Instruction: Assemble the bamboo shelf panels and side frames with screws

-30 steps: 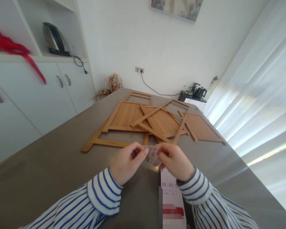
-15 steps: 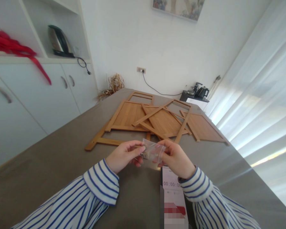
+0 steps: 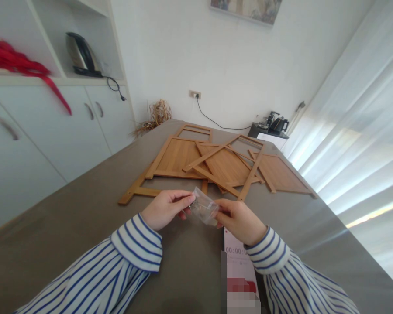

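Between my two hands is a small clear plastic bag (image 3: 204, 209), held above the near part of the table. Some small pieces show inside it, too small to name. My left hand (image 3: 168, 208) pinches the bag's left edge between thumb and fingers. On the opposite edge, my right hand (image 3: 239, 218) grips the bag with its fingers curled in. Below my right wrist lies a phone (image 3: 239, 266) with a timer on its screen, partly covered by the sleeve.
Beyond my hands, several wooden frames and panels overlap on the grey-brown table (image 3: 85, 244): a slatted panel (image 3: 177, 159), an open frame (image 3: 250, 174) and another panel (image 3: 283, 174) at right. White cabinets (image 3: 78, 126) stand left, with a kettle (image 3: 81, 54) above.
The bag has tilted, its right side dropping, and my fingers have shifted slightly on it. Both hands still hold it. The wooden pieces have stayed in place.
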{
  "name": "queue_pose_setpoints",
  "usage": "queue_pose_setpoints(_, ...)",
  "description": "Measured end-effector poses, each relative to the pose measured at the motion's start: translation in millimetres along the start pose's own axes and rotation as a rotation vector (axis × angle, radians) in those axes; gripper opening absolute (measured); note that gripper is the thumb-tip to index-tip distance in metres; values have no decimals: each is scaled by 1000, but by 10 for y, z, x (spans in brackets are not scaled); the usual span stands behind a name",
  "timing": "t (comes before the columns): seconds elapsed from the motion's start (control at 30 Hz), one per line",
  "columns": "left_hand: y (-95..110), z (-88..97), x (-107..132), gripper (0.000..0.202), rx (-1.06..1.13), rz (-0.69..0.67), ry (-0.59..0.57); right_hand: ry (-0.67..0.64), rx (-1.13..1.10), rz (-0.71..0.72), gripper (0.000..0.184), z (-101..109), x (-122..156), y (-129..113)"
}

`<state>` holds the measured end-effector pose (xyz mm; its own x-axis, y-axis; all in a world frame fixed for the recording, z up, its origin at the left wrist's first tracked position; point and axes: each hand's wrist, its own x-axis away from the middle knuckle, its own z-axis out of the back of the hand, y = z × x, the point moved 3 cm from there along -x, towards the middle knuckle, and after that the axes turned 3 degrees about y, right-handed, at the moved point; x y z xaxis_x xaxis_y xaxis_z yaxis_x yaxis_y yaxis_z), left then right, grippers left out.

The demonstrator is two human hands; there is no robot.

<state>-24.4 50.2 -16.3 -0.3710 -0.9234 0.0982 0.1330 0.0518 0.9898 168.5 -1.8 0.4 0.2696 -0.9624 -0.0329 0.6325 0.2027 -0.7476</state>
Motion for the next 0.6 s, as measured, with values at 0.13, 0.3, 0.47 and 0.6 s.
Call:
queue_pose_setpoints(0.13, 0, 9, -6, 38, -29, -7, -4, 2, -12, -9, 30, -11, -4, 18)
queue_pose_setpoints(0.3, -2, -5, 5, 38, 5, 13, -5, 62, -31, -57, 20, -8, -10, 17)
queue_pose_setpoints(0.47, 10, -37, 26, 39, 52, 40, -17, 120, 8, -68, 17, 9, -29, 19)
queue_pose_setpoints(0.6, -35, -37, -1, 42, 94, 49, -24, 156, -45, -52, 10, -6, -24, 24)
